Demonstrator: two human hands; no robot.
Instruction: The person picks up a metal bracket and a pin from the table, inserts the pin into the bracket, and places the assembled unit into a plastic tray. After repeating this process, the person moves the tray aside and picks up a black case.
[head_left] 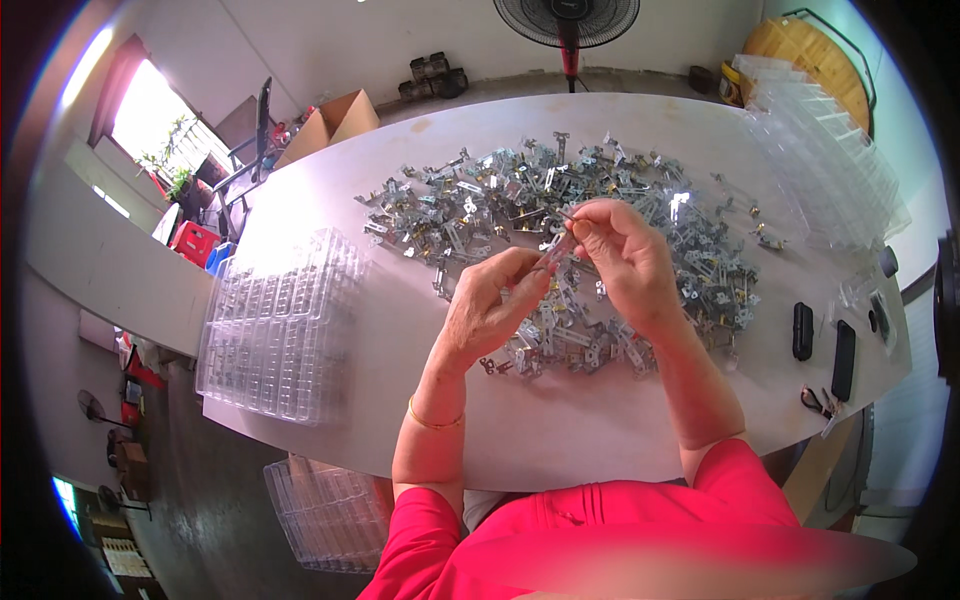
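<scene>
Both my hands meet above a wide heap of small metal bracket parts (pixel 470 205) on the white table. My left hand (pixel 497 300) pinches a small silvery metal bracket (pixel 553 254) between thumb and fingers. At the bracket's upper end, the thumb and fingertips of my right hand (pixel 625 258) are closed together on the same piece or a bit of it. A short thin end sticks out past the right fingertips. The fingers partly hide the bracket, so its exact shape cannot be made out.
Clear plastic compartment trays (pixel 285 330) are stacked at the table's left, with more trays (pixel 825 150) at the far right. A black case (pixel 802 331), a black oblong object (pixel 844 360) and small snips (pixel 818 402) lie right. A fan (pixel 568 20) stands behind.
</scene>
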